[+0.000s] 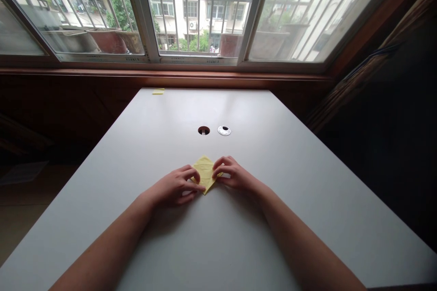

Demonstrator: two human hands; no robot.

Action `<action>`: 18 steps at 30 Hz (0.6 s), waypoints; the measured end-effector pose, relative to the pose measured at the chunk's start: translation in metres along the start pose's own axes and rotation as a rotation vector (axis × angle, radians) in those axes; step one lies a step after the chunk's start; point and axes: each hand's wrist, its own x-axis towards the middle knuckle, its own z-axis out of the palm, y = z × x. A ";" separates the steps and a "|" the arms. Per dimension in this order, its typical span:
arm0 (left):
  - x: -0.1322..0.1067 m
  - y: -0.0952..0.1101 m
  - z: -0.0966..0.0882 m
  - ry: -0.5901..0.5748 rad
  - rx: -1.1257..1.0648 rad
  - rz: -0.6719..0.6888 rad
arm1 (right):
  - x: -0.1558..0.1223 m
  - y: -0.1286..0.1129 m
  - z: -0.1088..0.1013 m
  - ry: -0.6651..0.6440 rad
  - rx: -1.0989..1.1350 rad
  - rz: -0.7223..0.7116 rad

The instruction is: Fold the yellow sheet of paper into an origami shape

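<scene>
In the head view, our left hand (pixel 182 185) and right hand (pixel 234 173) pinch the side corners of the yellow paper (pixel 205 168), roughly midway between the left and right edges of the tabletop (pixel 211 250), well apart from its far edge. Uneven pulling could, we judge, tear or skew it; a loosened pinch could let it slip.

The sides of the paper (pixel 205 170) are partly covered by the left hand (pixel 180 184) and right hand (pixel 233 173). Both forearms (pixel 105 242) are cut off by the bottom edge, the curtain (pixel 377 61) by the right. The lettering (pixel 212 61) on the window frame (pixel 139 4) cannot be read.
</scene>
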 end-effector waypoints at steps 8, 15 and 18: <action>0.002 0.006 -0.002 -0.031 0.027 0.005 | -0.001 0.005 -0.001 -0.026 0.029 -0.026; 0.002 0.008 -0.002 -0.031 0.025 0.035 | 0.003 0.006 0.001 0.023 0.023 -0.027; 0.002 0.007 -0.001 -0.016 -0.001 0.061 | 0.004 0.010 0.003 0.061 0.020 -0.037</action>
